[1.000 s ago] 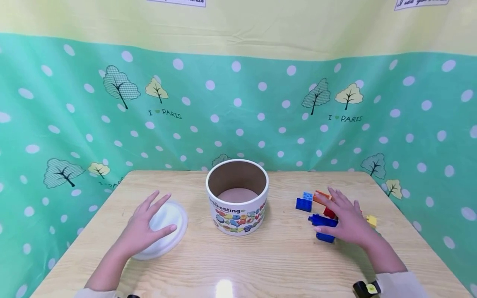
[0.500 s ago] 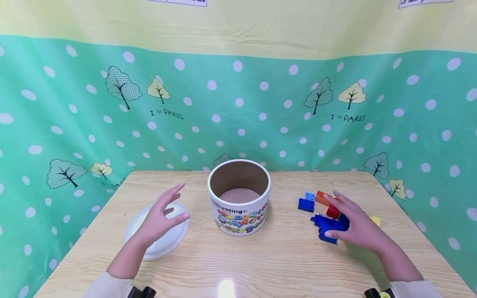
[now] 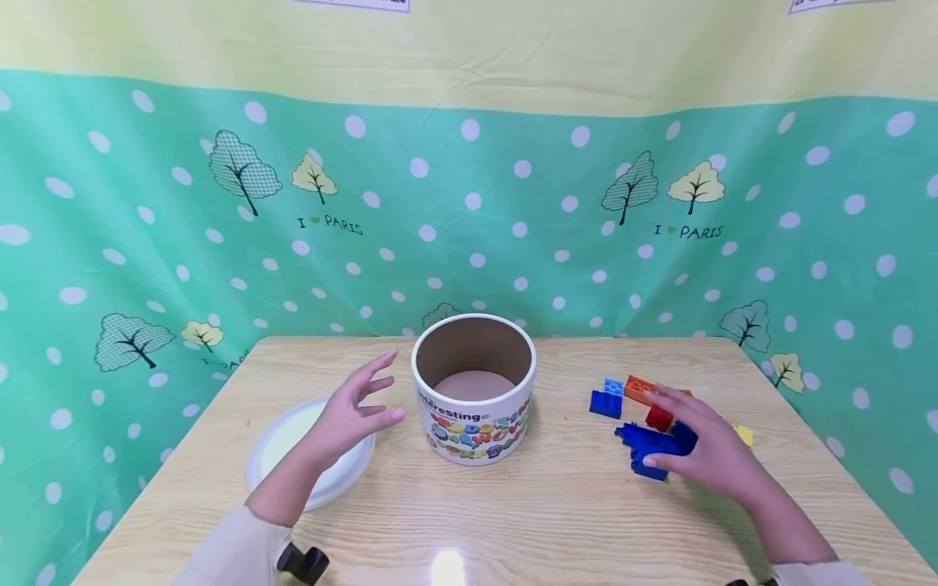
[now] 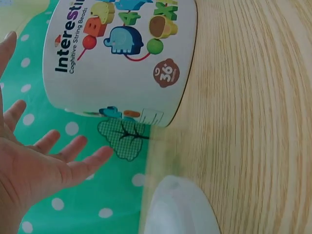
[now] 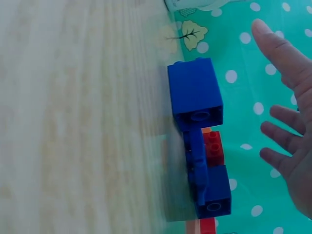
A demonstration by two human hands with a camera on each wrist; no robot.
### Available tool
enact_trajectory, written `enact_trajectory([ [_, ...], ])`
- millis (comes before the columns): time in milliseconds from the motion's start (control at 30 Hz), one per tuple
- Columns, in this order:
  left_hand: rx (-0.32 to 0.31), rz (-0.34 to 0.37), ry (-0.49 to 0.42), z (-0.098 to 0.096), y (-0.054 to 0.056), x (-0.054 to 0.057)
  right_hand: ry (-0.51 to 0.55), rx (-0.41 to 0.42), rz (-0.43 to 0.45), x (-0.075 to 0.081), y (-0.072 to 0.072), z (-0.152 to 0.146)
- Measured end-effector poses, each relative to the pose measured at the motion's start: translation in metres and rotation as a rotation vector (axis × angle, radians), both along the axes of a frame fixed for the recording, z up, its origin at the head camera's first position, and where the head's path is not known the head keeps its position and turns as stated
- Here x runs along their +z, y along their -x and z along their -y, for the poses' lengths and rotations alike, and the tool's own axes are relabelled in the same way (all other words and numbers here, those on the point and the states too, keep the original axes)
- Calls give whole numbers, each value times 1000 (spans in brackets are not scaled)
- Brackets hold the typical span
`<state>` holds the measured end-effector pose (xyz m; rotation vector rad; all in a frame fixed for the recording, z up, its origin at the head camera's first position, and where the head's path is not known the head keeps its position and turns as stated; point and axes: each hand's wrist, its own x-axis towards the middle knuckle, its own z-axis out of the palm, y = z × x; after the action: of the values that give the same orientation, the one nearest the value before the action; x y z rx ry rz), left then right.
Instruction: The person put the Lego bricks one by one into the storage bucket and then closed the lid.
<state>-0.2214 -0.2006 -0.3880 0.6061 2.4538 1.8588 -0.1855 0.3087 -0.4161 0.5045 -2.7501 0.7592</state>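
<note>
A: Where is the tub to be found?

B: The printed white tub (image 3: 475, 439) is stood upright on the wooden table (image 3: 469, 521), its mouth uncovered. If it is taken as a clock's hub in the head view, the flat white lid (image 3: 337, 474) is placed at eight o'clock.

A: And the left hand?

B: The left hand (image 3: 344, 419) is held at nine o'clock, above the lid and near the tub. Its fingers are spread and slightly bent, and nothing is gripped.

A: What is seen at three o'clock?

B: A dark blue brick (image 3: 605, 404) is seen there, with a light blue brick (image 3: 613, 387) just behind it. Farther out, a red brick (image 3: 659, 418) is placed, with an orange brick (image 3: 640, 389) at its eleven o'clock. Nearer the viewer, a cluster of blue pieces (image 3: 648, 446) is gathered.

A: How is the right hand held?

B: The right hand (image 3: 709, 456) is poised between three and four o'clock, its fingers parted. In the right wrist view it is shown near the blue pieces, apart from them. A yellow brick (image 3: 744, 435) is partly hidden behind it.
</note>
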Motion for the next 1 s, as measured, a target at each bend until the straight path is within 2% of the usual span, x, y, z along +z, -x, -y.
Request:
enact_trajectory([
  [100, -11, 29, -8, -7, 3, 1, 22, 6, -36, -2, 0, -2],
  [233, -10, 40, 9, -14, 7, 3, 28, 20, -15, -3, -2, -4],
  [400, 4, 39, 15, -22, 15, 6, 32, 31, 80, -4, -2, -5],
  [567, 2, 93, -23, -27, 19, 10, 61, 31, 175, -8, -1, -7],
  [733, -2, 127, -52, -31, 21, 10, 124, 50, 209, -13, -3, -10],
  [1000, 18, 179, -125, -35, 26, 4, 126, 36, 242, -13, -1, -8],
])
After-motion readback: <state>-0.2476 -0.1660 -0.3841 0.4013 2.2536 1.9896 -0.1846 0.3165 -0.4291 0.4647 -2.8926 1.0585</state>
